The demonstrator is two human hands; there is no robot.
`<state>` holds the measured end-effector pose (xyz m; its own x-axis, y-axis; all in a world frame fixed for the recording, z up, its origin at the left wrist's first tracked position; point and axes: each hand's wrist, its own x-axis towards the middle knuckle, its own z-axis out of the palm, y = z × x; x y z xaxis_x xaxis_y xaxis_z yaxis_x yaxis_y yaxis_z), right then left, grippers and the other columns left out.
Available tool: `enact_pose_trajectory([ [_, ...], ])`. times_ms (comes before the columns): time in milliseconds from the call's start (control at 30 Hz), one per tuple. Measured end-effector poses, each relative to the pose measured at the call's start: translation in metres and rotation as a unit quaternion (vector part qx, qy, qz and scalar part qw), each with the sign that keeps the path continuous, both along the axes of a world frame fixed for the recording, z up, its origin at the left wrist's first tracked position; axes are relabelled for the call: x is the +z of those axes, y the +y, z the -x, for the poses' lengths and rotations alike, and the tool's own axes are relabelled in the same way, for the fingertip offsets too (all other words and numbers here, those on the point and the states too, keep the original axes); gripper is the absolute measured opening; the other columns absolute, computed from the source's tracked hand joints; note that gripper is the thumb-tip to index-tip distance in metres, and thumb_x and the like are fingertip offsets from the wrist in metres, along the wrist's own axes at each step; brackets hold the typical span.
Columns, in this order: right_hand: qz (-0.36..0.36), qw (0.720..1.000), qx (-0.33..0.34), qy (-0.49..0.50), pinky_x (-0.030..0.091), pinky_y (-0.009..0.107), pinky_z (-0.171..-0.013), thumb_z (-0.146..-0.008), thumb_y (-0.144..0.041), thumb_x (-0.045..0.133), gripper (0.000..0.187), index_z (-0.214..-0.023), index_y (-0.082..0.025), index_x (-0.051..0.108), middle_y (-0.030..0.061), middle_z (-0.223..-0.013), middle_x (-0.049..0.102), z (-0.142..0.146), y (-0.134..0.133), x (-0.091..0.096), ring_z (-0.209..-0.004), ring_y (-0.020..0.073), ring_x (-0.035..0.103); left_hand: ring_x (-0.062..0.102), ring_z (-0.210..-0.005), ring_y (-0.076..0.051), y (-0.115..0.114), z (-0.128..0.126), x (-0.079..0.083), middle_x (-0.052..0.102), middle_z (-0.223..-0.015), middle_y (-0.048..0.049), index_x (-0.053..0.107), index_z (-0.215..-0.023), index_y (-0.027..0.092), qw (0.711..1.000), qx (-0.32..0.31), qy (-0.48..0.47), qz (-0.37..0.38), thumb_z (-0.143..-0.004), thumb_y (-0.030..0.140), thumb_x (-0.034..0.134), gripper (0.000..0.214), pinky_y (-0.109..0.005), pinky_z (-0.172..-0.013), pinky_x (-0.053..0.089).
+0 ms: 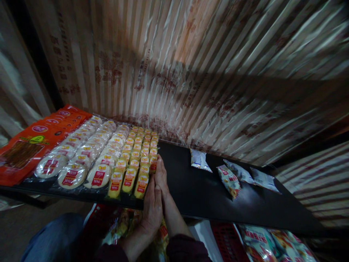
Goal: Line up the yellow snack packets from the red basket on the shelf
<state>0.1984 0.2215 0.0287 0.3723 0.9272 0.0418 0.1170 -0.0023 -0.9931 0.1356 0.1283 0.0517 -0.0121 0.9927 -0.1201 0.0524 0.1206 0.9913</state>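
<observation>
Glossy plastic snack packets (128, 163) on matt black shelf (196, 189).

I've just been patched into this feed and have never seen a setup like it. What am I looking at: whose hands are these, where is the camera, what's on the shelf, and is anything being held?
There is no machine here. A person works with two bare hands, and the single picture comes from a camera worn on that person's head, looking forward and down, so the arms enter from the bottom edge.

The left hand and right hand are flat, side by side, set against the right edge of the rows of yellow packets. Neither hand grips anything.

On the dark shelf, left of the yellow ones, lie rows of round white packets and, farthest left, orange bags. To the right, a few loose packets lie scattered. More packets show below the shelf.
</observation>
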Motion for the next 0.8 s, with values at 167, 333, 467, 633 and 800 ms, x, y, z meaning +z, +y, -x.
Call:
enact_pose_trajectory([
  [167, 0.01, 1.0, 0.0, 0.015, 0.029, 0.033, -0.111, -0.084, -0.064, 0.039, 0.065, -0.131, -0.02, 0.052, 0.005, -0.138, 0.051, -0.003, -0.002, -0.002, -0.13, 0.0201, 0.044, 0.034, -0.136, -0.022, -0.001, 0.0, -0.004, 0.044, -0.142, -0.0171, 0.047, -0.131, 0.008, 0.999, -0.002, 0.023, -0.024, -0.09, 0.044, 0.026, 0.058, -0.039, -0.116, 0.023],
  [333, 0.013, 0.999, -0.018, 0.041, 0.029, 0.034, -0.111, -0.083, -0.066, 0.039, 0.073, -0.134, -0.015, 0.048, 0.0096, -0.142, 0.046, -0.009, -0.016, -0.01, -0.133, 0.0213, 0.04, 0.045, -0.129, -0.023, -0.013, 0.004, -0.014, 0.051, -0.137, -0.0164, 0.049, -0.13, 0.01, 0.994, -0.023, 0.057, -0.09, -0.09, 0.044, 0.029, 0.056, -0.042, -0.112, 0.031],
  [467, 0.004, 0.999, -0.027, 0.047, 0.035, 0.035, -0.107, -0.083, -0.065, 0.039, 0.071, -0.131, -0.015, 0.051, 0.012, -0.138, 0.05, -0.012, -0.035, -0.017, -0.127, 0.0223, 0.047, 0.048, -0.125, -0.024, -0.028, 0.01, -0.022, 0.055, -0.132, -0.0158, 0.053, -0.126, 0.012, 0.986, -0.05, 0.094, -0.125, -0.09, 0.046, 0.028, 0.055, -0.043, -0.109, 0.035],
  [633, 0.001, 1.0, -0.023, 0.004, 0.035, 0.038, -0.106, -0.083, -0.062, 0.042, 0.062, -0.119, -0.014, 0.06, 0.0126, -0.129, 0.059, -0.01, -0.06, -0.017, -0.122, 0.0225, 0.052, 0.05, -0.121, -0.024, -0.045, 0.02, -0.025, 0.057, -0.127, -0.0175, 0.052, -0.126, 0.01, 0.976, -0.087, 0.121, -0.159, -0.092, 0.045, 0.022, 0.057, -0.044, -0.107, 0.037],
  [800, -0.002, 0.999, -0.005, -0.044, 0.04, 0.036, -0.1, -0.082, -0.052, 0.048, 0.046, -0.109, -0.018, 0.064, 0.0091, -0.115, 0.066, -0.001, -0.085, -0.007, -0.109, 0.0211, 0.059, 0.051, -0.12, -0.022, -0.065, 0.032, -0.025, 0.058, -0.125, -0.016, 0.053, -0.124, 0.013, 0.974, -0.109, 0.105, -0.168, -0.093, 0.041, 0.024, 0.051, -0.042, -0.107, 0.037],
])
